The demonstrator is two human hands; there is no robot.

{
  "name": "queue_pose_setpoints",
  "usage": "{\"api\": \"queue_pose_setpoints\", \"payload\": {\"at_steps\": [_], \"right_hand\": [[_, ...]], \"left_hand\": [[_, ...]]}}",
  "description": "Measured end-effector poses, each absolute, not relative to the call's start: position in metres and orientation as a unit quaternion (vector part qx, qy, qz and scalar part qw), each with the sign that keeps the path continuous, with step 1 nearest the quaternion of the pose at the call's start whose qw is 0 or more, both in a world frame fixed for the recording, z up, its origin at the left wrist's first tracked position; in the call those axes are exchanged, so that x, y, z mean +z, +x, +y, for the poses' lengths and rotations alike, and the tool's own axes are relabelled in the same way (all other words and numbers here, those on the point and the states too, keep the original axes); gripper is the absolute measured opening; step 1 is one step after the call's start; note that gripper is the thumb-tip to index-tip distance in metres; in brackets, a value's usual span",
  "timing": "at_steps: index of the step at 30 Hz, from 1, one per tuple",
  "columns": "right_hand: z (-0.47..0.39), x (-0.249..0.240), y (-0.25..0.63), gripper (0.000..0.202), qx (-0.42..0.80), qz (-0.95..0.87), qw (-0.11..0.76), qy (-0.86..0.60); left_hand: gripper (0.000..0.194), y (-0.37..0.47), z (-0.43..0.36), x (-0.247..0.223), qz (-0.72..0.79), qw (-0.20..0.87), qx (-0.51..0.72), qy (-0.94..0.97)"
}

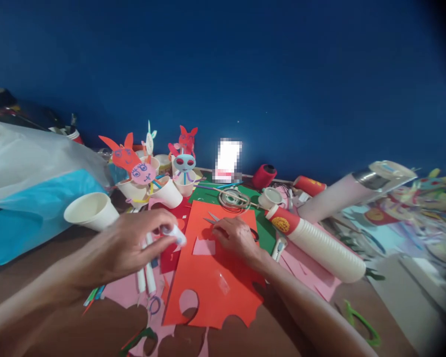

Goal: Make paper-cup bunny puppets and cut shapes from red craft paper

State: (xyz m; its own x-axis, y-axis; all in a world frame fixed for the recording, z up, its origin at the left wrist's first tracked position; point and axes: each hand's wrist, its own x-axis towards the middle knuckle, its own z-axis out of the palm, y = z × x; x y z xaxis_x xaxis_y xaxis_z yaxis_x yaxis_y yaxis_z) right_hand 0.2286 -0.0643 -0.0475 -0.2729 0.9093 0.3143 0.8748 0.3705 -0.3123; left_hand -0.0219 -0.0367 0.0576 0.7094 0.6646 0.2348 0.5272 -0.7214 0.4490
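Observation:
My left hand [141, 243] is closed, thumb and fingers pinching a small white object [176, 235] with a bluish patch; blur hides its kind. Over the upper part of a cut orange paper sheet [223, 297], my right hand [238, 235] has its fingers bent together around the middle of a pair of scissors [212, 218]. The open blades show left of the fingers, and a dark handle loop is visible to the right. On the sheet lie a small pink paper piece [204, 247] and a clear shiny strip [223, 283]. Round cut-outs mark the sheet's lower edge.
Paper cups with decorated paper faces [143, 173] stand behind my left hand, near a tilted white cup [91, 210]. Rightward lie a stack of paper cups [319, 248], a utility knife [279, 249] and a flask [338, 193]. A lit screen [228, 156] stands by the blue wall.

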Motion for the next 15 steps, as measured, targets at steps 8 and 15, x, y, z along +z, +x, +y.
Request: {"api": "queue_pose_setpoints", "payload": {"at_steps": [8, 15], "right_hand": [[-0.062, -0.049, 0.231, 0.015, 0.038, -0.789, 0.226, -0.57], [-0.062, -0.05, 0.232, 0.013, 0.053, -0.787, 0.23, -0.571]], "left_hand": [[0.013, 0.022, -0.033, 0.012, 0.27, 0.224, 0.11, 0.93], [0.012, 0.026, -0.03, 0.005, 0.252, 0.225, 0.129, 0.932]]}}
